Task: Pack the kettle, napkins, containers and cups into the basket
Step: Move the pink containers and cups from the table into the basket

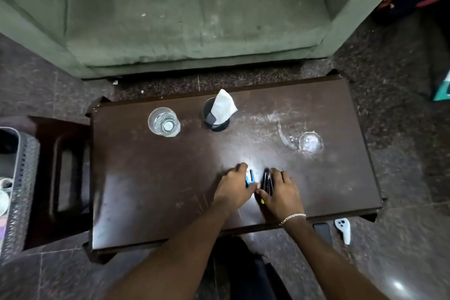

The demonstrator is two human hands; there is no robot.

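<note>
On the dark wooden table [151,190], my left hand [233,187] curls around a small blue and white item [250,176]. Right beside it, my right hand [281,193] closes on a small black item [267,181]; what either item is stays unclear. Toward the far side, a clear glass cup [163,122] stands left of centre, and a second clear glass [309,142] stands at the right. Between them, a white napkin [222,105] sticks out of a black round holder [215,123]. The grey perforated basket [22,178] sits at the far left edge, with white cups [4,192] partly visible inside.
A dark wooden stool [60,165] stands between the basket and the table. A green sofa [185,19] lies beyond the table's far edge. On the floor near the table's front right corner lie a dark phone [322,230] and a white controller [343,229].
</note>
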